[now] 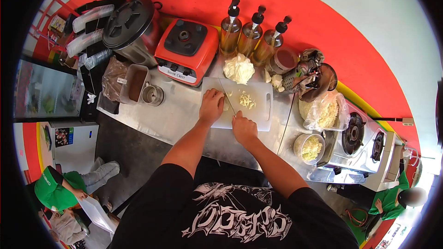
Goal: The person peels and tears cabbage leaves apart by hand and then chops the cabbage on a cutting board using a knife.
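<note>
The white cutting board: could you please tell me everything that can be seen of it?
The cutting board is white, flat and roughly rectangular, with rounded corners and a long handle slot near its right edge; it looks like plastic. It lies flat on the shiny metal counter. Chopped pale pieces lie on it, mostly right of the knife, which the right hand grips over it. The left hand is over its left part. A pale mound stands at its far edge.

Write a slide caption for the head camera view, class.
Right hand grips a knife beside chopped pale pieces on a white cutting board, left hand nearby.
</note>
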Motion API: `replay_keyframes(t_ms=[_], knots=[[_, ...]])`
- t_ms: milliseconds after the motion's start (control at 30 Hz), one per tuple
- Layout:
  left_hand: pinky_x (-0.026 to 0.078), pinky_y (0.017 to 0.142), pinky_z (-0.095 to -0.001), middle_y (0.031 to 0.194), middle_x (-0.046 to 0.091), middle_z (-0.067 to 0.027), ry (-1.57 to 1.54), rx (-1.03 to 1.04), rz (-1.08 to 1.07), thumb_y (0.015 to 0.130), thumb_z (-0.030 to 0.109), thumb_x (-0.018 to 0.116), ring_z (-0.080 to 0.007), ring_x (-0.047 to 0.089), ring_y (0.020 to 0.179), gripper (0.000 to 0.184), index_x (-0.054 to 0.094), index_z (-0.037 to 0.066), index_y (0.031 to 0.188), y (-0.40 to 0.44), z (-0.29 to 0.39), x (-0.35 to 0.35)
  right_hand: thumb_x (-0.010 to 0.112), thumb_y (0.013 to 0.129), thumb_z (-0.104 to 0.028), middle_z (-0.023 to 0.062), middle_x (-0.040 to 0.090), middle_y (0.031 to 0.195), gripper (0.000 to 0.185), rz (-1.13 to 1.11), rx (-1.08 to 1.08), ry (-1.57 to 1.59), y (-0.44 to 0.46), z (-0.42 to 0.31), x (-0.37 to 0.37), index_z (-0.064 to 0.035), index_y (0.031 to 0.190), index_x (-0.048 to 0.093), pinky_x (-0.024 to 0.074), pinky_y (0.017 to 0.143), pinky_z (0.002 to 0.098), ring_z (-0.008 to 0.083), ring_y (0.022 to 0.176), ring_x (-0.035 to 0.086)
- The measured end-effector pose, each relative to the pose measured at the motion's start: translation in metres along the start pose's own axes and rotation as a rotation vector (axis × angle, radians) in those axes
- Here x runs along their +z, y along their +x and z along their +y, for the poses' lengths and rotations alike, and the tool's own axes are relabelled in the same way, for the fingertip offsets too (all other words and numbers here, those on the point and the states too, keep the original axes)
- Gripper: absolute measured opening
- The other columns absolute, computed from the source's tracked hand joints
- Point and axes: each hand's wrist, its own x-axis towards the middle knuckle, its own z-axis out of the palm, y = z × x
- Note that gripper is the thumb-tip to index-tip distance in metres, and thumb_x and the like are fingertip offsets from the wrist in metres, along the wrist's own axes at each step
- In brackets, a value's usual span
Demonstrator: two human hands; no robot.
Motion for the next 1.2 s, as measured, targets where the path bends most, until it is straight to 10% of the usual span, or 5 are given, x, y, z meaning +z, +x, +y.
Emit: replay_keyframes(t_ms=[767,1200], knots=[[0.048,0.08,-0.0445,0.092,0.065,-0.013,-0.099,-0.313,0.087,0.083,-0.002,0.067,-0.0357,0.059,0.092,0.006,0.065,0.003,0.087,-0.021,0.019,0.003,0.044,0.105,-0.032,0.0224,0.072,0.086,0.031,-0.008,-0.17,0.0,0.015,0.004,-0.014,-0.002,0.107,0.052,0.0571,0.076,0.0507,0.0409,0.081,0.072],[0.05,0.087,-0.0436,0.099,0.066,-0.0122,0.03,-0.155,0.095,0.082,0.002,0.069,-0.0357,0.061,0.096,0.008,0.069,0.002,0.091,-0.03,0.034,-0.007,0.045,0.105,-0.031,0.0244,0.072,0.095,0.032,-0.092,-0.139,0.05,0.006,0.003,-0.023,0.0,0.107,0.055,0.0566,0.081,0.0511,0.0409,0.09,0.072]])
